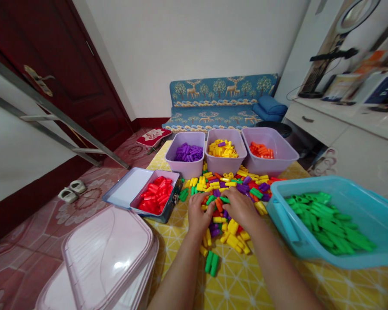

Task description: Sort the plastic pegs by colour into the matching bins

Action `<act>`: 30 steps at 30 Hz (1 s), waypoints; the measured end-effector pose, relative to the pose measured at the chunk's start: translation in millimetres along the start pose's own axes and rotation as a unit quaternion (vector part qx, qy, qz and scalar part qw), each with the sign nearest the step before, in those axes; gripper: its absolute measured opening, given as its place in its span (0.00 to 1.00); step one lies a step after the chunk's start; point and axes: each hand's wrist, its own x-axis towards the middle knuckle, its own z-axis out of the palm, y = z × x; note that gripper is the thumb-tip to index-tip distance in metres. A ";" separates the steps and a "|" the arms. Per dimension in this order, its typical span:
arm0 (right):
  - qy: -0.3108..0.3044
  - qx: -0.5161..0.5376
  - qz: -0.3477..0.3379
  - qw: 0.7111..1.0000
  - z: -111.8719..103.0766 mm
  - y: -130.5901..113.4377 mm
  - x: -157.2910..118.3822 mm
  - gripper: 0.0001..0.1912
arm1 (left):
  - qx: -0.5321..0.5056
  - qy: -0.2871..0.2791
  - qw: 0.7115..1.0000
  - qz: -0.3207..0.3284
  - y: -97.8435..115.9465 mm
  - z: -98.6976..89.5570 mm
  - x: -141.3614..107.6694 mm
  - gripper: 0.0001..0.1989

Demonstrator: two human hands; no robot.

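Both my hands are in a loose pile of short plastic tube-like pieces (233, 241) in yellow, purple, green, orange and red. My left hand (198, 215) is curled at the pile's left side, with a green plastic piece (210, 199) between thumb and fingers. Across from it, my right hand (241, 209) has its thumb and fingertips around another green plastic piece (225, 200). An orange piece (219, 205) lies between the two hands. The farther fingers of each hand are partly hidden. Two green pieces (211, 263) lie side by side nearer me.
Lilac bins behind the pile hold purple (189, 153), yellow (223, 149) and orange (261, 150) pieces. A blue tub (313, 254) of green pieces stands right. Left are an open case (126, 189) with red pieces and stacked lids (110, 249). A patterned sofa (213, 114) stands behind.
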 end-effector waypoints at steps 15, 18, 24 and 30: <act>0.443 0.563 0.084 0.693 -21.5 7.1 -24.3 0.13 | -0.035 0.004 0.999 -0.003 -5.5 1.9 1.8 0.13; 0.484 0.643 0.047 0.592 -37.8 3.3 -28.8 0.12 | -0.027 0.002 1.000 -0.004 -6.5 2.2 1.4 0.13; 0.355 0.676 0.030 0.645 -33.7 8.9 -26.0 0.26 | -0.019 0.001 1.000 0.002 -7.7 2.6 1.5 0.14; 0.240 0.310 0.079 0.916 0.6 24.6 -18.9 0.21 | -0.019 -0.001 1.000 0.000 -6.8 2.2 1.3 0.14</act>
